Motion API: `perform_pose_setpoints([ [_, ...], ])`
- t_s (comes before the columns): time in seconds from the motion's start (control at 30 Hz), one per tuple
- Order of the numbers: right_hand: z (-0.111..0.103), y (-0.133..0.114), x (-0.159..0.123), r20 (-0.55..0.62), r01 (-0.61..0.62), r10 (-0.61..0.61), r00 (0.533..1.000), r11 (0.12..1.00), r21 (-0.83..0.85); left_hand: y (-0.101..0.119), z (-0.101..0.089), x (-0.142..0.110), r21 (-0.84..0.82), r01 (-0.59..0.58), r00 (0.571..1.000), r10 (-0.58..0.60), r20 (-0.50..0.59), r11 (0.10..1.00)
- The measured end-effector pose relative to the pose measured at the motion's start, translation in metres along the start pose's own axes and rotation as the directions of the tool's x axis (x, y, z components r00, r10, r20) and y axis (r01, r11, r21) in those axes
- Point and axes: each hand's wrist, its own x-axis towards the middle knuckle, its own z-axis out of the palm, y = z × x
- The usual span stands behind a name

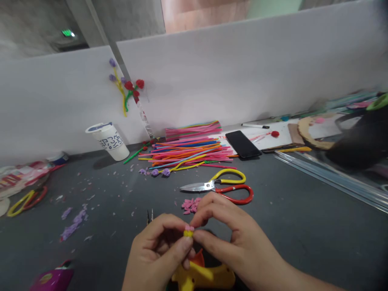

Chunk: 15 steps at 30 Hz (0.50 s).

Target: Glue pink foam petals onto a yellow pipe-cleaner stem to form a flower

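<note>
Surface in dark grey, strewn with lilac scraps, runs back to white panels, beyond which a lit green sign shows, too small to read. At the near middle, above a yellow glue gun, is a small piece, fuzzy pink on top, yellow below. The left hand pinches it between thumb and forefinger; the right hand has fingertips beside it, whether gripping I cannot tell. Blue markings on the white cup are illegible.
</note>
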Motion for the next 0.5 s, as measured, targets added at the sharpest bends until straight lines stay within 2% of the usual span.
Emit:
perform_pose_setpoints([
  [0.3,0.0006,0.0009,0.0011,-0.029,-0.023,0.023,0.999,1.000,0.011,-0.0009,-0.0021,0.0022,-0.065,0.081,0.996,-0.079,0.041,0.995],
  [0.43,0.0001,0.0004,0.0016,-0.020,-0.015,0.016,1.000,1.000,0.011,-0.0006,-0.0041,0.0027,-0.053,0.058,0.998,-0.057,0.025,0.997],
  [0.5,-0.0002,-0.0004,0.0015,-0.011,-0.007,0.007,1.000,1.000,-0.001,-0.0005,-0.0036,0.0026,-0.014,0.003,1.000,-0.003,-0.006,1.000],
])
